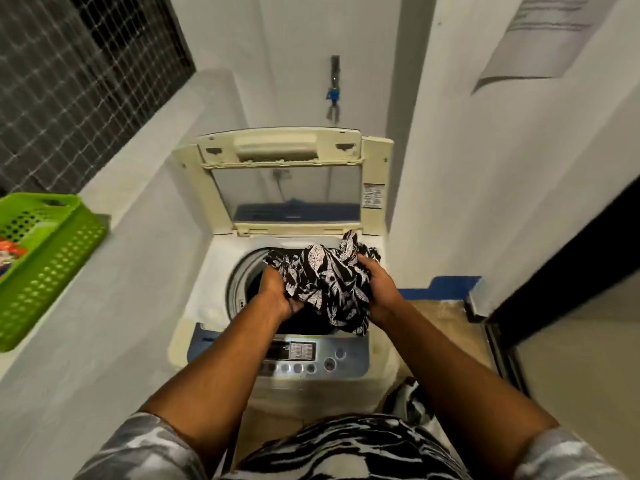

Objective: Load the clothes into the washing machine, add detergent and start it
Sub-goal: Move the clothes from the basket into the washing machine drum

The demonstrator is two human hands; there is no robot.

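Observation:
A top-loading washing machine (207, 271) stands in front of me with its lid (287, 188) raised against the wall. Both hands hold a bunched black-and-white patterned garment (325, 278) over the drum opening (244, 275). My left hand (277, 289) grips its left side and my right hand (377, 289) grips its right side. Part of the cloth drapes over the rim on the near right. The control panel (304, 358) with several round buttons lies just below my forearms. The inside of the drum is dark and mostly hidden by the garment.
A green plastic basket (45, 265) with colourful packets sits on the grey ledge at the left. A tap with a blue fitting (334, 91) hangs on the wall behind the machine. More patterned cloth (412, 400) lies low on the right. A dark door frame (554, 265) stands to the right.

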